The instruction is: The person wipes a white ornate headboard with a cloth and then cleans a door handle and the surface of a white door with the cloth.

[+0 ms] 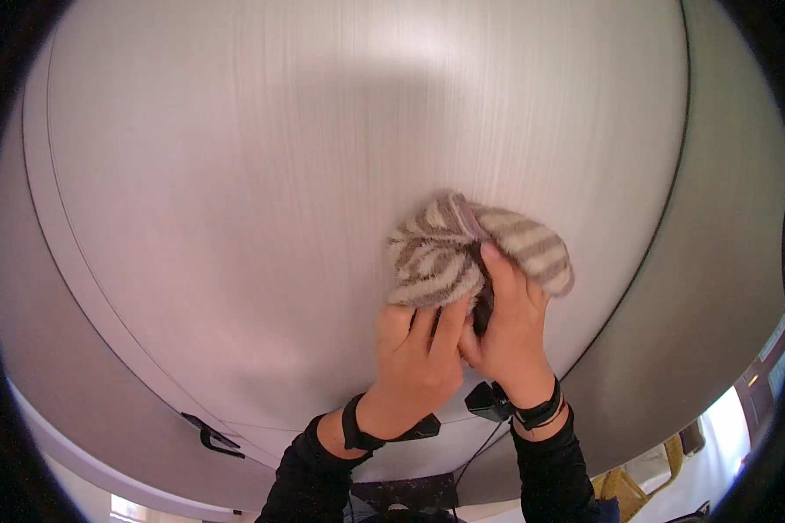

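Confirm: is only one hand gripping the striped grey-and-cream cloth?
No, both the left hand and right hand clutch the striped grey-and-cream cloth against the brushed metal panel.

The cloth (478, 250) lies on the panel (323, 174) — left hand (416, 357) and right hand (508, 336) side by side just below it.

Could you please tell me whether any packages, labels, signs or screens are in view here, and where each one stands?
None can be made out in this view.
Both hands, left hand and right hand, hold a crumpled beige-and-grey striped cloth against a broad brushed-metal panel.
A small black handle sits at the panel's lower left edge.
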Demonstrator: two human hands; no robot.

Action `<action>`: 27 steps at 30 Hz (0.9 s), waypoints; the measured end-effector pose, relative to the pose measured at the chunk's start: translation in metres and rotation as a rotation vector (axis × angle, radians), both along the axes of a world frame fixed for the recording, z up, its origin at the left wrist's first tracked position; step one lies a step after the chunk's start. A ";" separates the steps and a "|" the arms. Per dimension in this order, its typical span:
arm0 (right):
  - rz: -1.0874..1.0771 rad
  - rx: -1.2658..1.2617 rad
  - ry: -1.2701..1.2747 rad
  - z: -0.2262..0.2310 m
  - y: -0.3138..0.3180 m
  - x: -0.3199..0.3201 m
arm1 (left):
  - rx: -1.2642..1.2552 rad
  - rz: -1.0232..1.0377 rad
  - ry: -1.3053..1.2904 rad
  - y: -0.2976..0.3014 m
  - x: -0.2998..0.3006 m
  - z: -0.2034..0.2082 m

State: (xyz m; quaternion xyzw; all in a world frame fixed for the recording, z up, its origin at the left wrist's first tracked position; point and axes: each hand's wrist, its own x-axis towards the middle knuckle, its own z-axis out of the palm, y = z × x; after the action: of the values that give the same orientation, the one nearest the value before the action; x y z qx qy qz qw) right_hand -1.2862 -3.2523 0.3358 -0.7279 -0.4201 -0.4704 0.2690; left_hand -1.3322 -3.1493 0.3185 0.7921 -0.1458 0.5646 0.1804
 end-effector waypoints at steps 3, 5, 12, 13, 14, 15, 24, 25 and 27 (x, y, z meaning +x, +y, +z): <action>-0.129 -0.026 -0.114 -0.005 0.002 -0.005 | 0.047 0.182 -0.068 -0.005 -0.001 -0.016; -0.111 -0.101 0.130 -0.061 -0.012 -0.013 | 0.052 0.161 0.022 -0.016 -0.004 -0.063; 0.081 -0.014 0.427 -0.150 -0.036 -0.023 | -0.063 -0.241 0.338 -0.029 -0.027 -0.123; 0.239 0.088 0.332 -0.134 -0.036 -0.021 | -0.249 -0.447 0.358 -0.029 -0.031 -0.110; 0.241 0.007 0.314 -0.117 -0.037 -0.018 | -0.435 -0.633 0.377 -0.026 -0.035 -0.097; 0.181 -0.090 0.346 -0.091 -0.035 -0.020 | -0.466 -0.715 0.406 -0.018 -0.039 -0.087; -0.123 0.034 -0.224 0.070 -0.002 -0.028 | -0.556 -0.836 0.080 0.030 -0.068 -0.078; -0.126 -0.048 -0.147 0.059 0.003 -0.033 | -0.611 -0.842 0.095 0.034 -0.071 -0.084; -0.136 -0.224 0.062 0.011 0.009 -0.052 | -0.757 -0.921 0.233 0.032 -0.070 -0.106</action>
State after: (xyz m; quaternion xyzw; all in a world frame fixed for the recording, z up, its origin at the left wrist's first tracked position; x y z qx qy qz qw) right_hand -1.3383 -3.2433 0.3468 -0.7944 -0.4112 -0.4150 0.1664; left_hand -1.4018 -3.1169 0.2129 0.5850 -0.2419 0.3505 0.6902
